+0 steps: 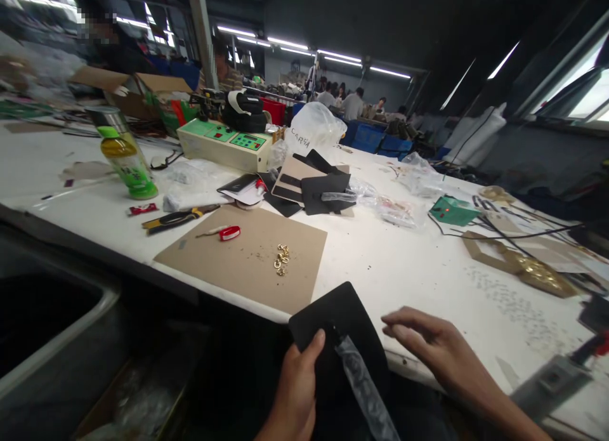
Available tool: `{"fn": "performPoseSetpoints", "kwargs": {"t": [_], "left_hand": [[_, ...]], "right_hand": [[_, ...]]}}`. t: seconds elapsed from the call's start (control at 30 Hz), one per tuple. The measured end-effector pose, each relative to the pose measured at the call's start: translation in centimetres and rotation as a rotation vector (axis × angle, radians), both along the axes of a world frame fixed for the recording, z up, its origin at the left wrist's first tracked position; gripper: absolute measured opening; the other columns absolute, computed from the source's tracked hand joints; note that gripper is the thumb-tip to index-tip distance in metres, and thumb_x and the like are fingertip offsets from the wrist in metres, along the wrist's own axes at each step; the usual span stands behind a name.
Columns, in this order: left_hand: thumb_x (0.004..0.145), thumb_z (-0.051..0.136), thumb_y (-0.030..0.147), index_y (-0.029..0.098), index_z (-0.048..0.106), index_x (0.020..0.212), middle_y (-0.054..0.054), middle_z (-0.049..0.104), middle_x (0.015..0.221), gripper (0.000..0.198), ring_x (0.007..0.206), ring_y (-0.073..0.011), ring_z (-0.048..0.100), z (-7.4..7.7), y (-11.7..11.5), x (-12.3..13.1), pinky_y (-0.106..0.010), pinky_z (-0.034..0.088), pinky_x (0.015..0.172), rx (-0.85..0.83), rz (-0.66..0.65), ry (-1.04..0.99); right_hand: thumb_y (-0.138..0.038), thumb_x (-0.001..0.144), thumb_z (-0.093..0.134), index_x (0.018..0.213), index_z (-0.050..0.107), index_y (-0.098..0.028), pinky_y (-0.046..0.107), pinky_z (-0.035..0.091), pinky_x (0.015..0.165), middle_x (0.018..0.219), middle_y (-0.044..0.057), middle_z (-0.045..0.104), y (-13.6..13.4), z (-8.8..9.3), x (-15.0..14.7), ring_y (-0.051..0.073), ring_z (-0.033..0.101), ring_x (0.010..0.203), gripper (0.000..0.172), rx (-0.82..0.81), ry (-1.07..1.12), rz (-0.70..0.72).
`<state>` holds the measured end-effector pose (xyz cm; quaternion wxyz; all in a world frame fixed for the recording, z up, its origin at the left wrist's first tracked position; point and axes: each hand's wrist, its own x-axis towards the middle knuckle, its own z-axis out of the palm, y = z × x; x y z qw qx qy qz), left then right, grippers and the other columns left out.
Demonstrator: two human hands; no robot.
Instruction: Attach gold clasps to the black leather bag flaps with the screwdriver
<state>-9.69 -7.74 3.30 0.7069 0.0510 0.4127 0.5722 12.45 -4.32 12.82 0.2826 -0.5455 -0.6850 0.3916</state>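
Observation:
Gripped by its left edge, a black flat panel [354, 308] with rounded corners is in my left hand [299, 381], thumb on top. It hangs tilted at the table's front edge. A strap wrapped in clear plastic [361, 377] runs down across the panel from a small dark fitting. My right hand [431, 339] is just right of the panel, apart from it, fingers stretched out and nothing visible in them. Beyond the panel, small gold metal rings [281, 258] lie in a pile on a brown board [252, 279], with a red-handled tool [229, 233] nearby.
Black and beige panels [326, 190] are stacked behind the board. To the left are yellow-black pliers [174, 220], a green-capped bottle [128, 165] and a control box [223, 143]. A green box [454, 210] and gold pieces in a tray [542, 273] sit right. People work behind.

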Motion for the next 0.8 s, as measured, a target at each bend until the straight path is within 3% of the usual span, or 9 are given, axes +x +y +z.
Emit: {"fn": "performPoseSetpoints", "kwargs": {"t": [0.13,0.27,0.37,0.57,0.8], "left_hand": [[0.074,0.091,0.04,0.015,0.079,0.113,-0.015,0.08,0.118,0.048,0.128,-0.0361,0.067,-1.3,-1.9,-0.2,-0.047,0.046,0.119,-0.015,0.042,0.068],[0.066,0.096,0.046,0.013,0.08,0.105,-0.017,0.081,0.112,0.053,0.129,-0.0392,0.066,-3.5,-2.8,-0.8,-0.049,0.046,0.118,-0.103,0.098,0.119],[0.066,0.096,0.047,0.012,0.08,0.105,-0.018,0.081,0.111,0.054,0.127,-0.0394,0.067,-4.2,-3.1,-1.6,-0.049,0.047,0.117,-0.124,0.134,0.116],[0.074,0.091,0.034,0.013,0.078,0.11,-0.016,0.081,0.112,0.043,0.123,-0.0359,0.071,-2.6,-3.3,-2.7,-0.048,0.049,0.115,-0.155,0.153,0.052],[0.082,0.084,0.025,0.012,0.076,0.116,-0.015,0.081,0.114,0.037,0.115,-0.0333,0.075,-1.8,-3.2,-3.0,-0.047,0.054,0.11,-0.2,0.144,0.012]], "right_hand": [[-0.039,0.093,0.073,0.101,0.081,-0.024,0.032,0.057,0.079,0.092,0.005,0.076,6.1,-2.4,-7.5,0.022,0.071,0.083,0.019,0.287,0.033,0.166],[-0.028,0.093,0.074,0.103,0.08,-0.023,0.028,0.054,0.079,0.097,0.004,0.077,11.7,-5.6,-15.2,0.018,0.072,0.084,0.013,0.283,-0.178,0.238],[-0.03,0.093,0.074,0.096,0.081,-0.024,0.029,0.052,0.081,0.098,0.004,0.079,14.3,-7.1,-18.6,0.021,0.072,0.087,0.01,0.272,-0.357,0.228],[-0.03,0.093,0.073,0.093,0.079,-0.024,0.029,0.048,0.079,0.1,0.005,0.078,15.1,-8.4,-19.1,0.023,0.071,0.093,0.008,0.24,-0.471,0.273],[-0.021,0.086,0.078,0.091,0.076,-0.022,0.025,0.045,0.069,0.088,0.002,0.077,15.6,-7.2,-17.7,0.019,0.069,0.08,0.005,0.166,-0.529,0.378]]}}
